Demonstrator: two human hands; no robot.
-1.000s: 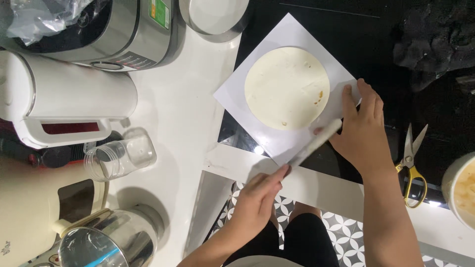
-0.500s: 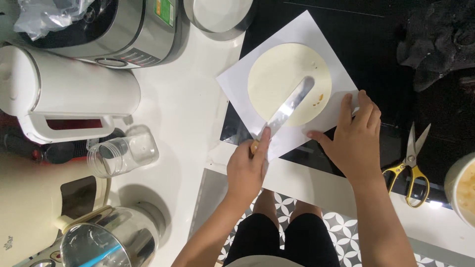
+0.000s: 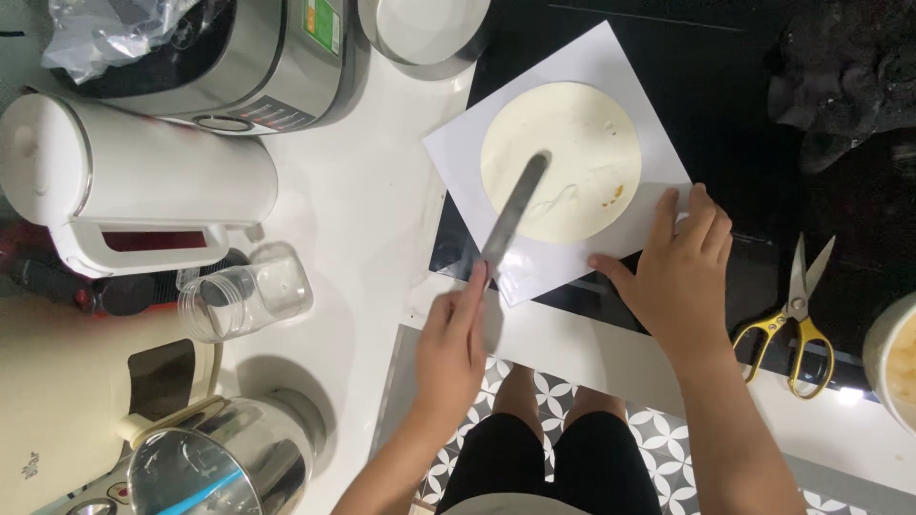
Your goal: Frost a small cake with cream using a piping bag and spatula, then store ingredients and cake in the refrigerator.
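Meanwhile, at the far left of the white counter, nothing had stirred: the white kettle lay beside the steel cooker, the clear plastic jar rested on its side below them, and the steel jug stood nearest the edge.

Moving right, the left hand was curled around the handle of the long spatula, forefinger laid along it. Half a second earlier the blade had lain across the middle of the disc, pointing up and right; now its tip sat at the disc's left edge, the blade running down past the paper's lower corner. It looked as though the hand had drawn the blade back toward the person, likely finishing one pass across the surface.

The pale round disc itself lay where it had been, centred on the white paper square over the dark cooktop, with faint streaks and a small amber speck on its right part.

The right hand had shifted little: fingers spread flat, it pressed down the paper's lower right corner, keeping the sheet from sliding.

Farther right, yellow-handled scissors lay untouched.
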